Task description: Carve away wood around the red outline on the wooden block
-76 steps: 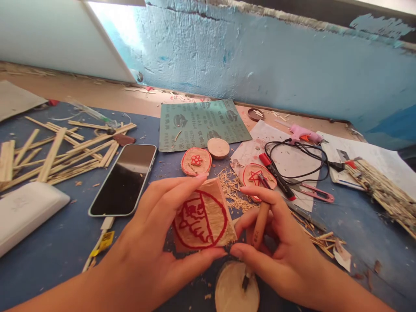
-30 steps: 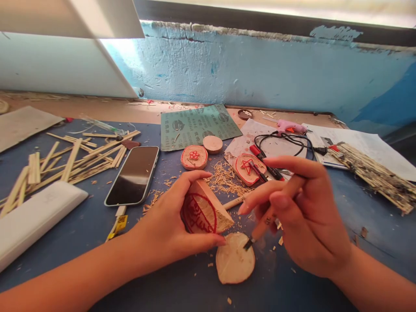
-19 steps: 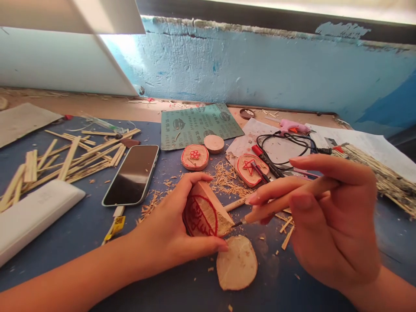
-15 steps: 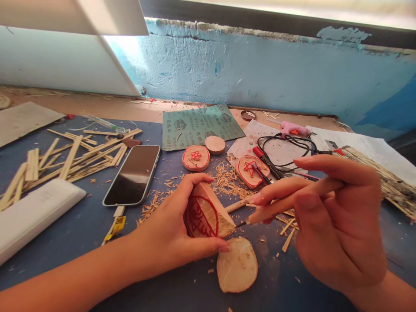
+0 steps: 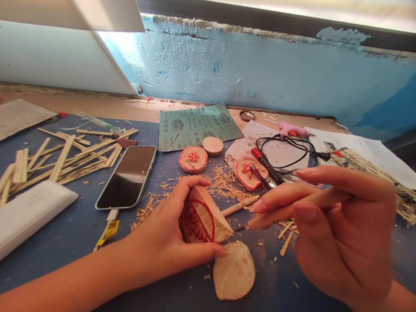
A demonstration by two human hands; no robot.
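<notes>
While the left hand (image 5: 162,242) clasps the wood block (image 5: 199,216) between thumb and fingers, propped up on one edge on the blue table (image 5: 81,225), the right hand (image 5: 338,234) grips a carving tool (image 5: 269,216) pen-fashion, its tip just beside the block's lower corner. I'd judge the block light, stiff and rough enough not to slip. It is best held by its bare edges, clear of the red drawing. A pale wood slice (image 5: 234,271) lies just in front.

A: Where's the phone (image 5: 127,177)?
B: Right of the sticks (image 5: 65,156), left of the block (image 5: 201,216).
A: And the sandpaper (image 5: 198,125)?
B: Behind the block. 1 disc (image 5: 234,272) lies before it.
</notes>
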